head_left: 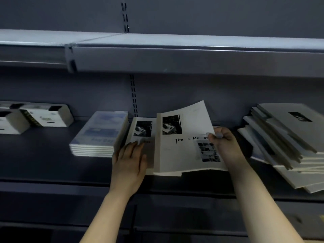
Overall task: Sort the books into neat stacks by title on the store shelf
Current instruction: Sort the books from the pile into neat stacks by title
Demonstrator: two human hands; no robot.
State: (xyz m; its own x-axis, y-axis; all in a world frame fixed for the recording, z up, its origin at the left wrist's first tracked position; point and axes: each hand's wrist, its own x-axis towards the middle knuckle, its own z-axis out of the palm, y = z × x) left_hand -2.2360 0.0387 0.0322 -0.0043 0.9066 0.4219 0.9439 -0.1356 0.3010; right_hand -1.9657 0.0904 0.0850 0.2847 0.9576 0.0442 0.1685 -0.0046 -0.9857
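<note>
The right hand [222, 142] pinches the white book [184, 137] by its right edge above the matching stack [142, 130] on the shelf [43, 155]; the left hand [129, 160] lies flat there. Likely light, floppy: support the spine.

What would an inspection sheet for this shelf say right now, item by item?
Surface: dark shelf, dimly lit.
Job's things: neat blue stack; white book raised at its right edge, partly over a matching lower book; messy pile fanned out at right.
Clutter: white boxes at far left.
Grippers: left hand flat on the lower book; right hand pinches the white book's edge.
Cables: nothing seen.
Surroundings: upper shelf; slotted upright on the back panel.
</note>
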